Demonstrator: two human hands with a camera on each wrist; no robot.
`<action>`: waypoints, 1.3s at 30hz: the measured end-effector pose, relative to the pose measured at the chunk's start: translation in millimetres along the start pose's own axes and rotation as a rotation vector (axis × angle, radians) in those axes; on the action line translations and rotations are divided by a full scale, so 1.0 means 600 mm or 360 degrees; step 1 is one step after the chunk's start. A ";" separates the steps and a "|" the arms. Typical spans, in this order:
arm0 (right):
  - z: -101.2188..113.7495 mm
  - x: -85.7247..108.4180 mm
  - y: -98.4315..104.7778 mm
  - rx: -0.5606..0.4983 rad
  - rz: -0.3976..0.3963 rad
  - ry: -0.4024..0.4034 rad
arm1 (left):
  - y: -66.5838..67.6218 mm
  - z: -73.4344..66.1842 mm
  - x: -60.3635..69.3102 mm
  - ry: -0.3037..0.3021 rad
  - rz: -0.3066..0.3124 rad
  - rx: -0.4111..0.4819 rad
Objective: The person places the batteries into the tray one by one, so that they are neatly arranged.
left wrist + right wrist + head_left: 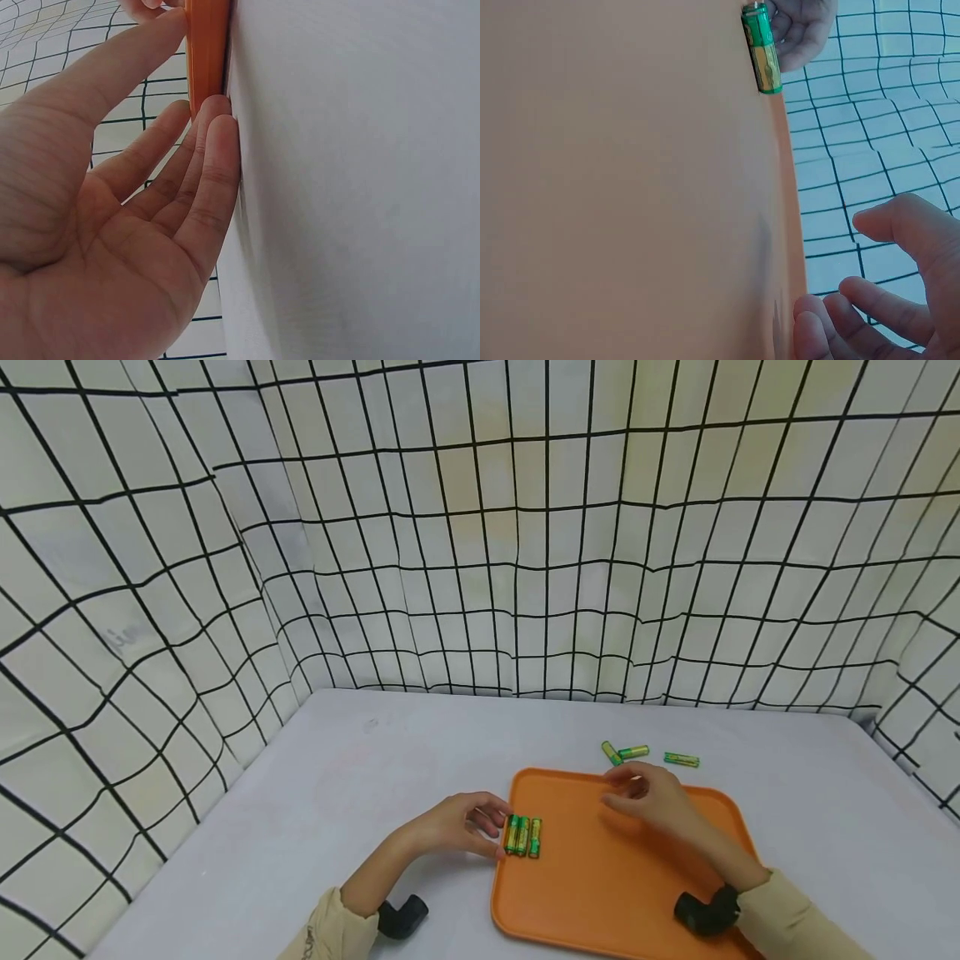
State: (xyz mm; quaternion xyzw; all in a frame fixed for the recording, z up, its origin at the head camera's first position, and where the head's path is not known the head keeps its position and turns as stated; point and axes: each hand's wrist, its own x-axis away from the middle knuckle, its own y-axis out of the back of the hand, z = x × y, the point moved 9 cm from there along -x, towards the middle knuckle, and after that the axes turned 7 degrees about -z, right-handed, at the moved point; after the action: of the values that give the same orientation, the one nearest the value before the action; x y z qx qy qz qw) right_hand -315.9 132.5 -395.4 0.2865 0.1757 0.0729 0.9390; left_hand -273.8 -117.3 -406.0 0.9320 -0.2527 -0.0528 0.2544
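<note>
Orange tray [577, 897] nearest, on the white table [360, 793]. Left hand [461, 825] at its left rim: thumb and fingertips against the edge, fingers relaxed, no grasp. Three green batteries [522, 836] on the tray right by those fingertips, side by side, long axes near-to-far. Right hand [654, 795] over the far rim, thumb and fingers parted, holding nothing. Key relation: slanted battery [611, 753] and crosswise battery [634, 751] on the table just beyond its fingers; right hand nearer. Rightmost battery or pair [681, 760] also crosswise, count unclear.
</note>
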 end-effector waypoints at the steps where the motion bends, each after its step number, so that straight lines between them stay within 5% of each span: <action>1: -0.004 0.000 0.004 0.0006 -0.0012 -0.0023 | 0.000 0.000 0.001 -0.0001 -0.0001 0.0002; 14: -0.033 -0.008 0.042 0.0049 -0.0109 -0.0198 | 0.001 -0.001 0.002 -0.0007 0.0006 -0.0002; 39: -0.072 -0.007 0.115 0.0232 -0.0352 -0.0308 | 0.002 0.004 0.001 -0.0006 0.0000 -0.0020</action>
State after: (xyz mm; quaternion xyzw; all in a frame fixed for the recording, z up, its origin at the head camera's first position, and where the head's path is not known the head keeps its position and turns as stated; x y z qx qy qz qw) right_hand -338.4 210.2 -388.6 0.3386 0.1197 -0.0716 0.9305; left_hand -274.3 -119.2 -407.5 0.9303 -0.2528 -0.0561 0.2598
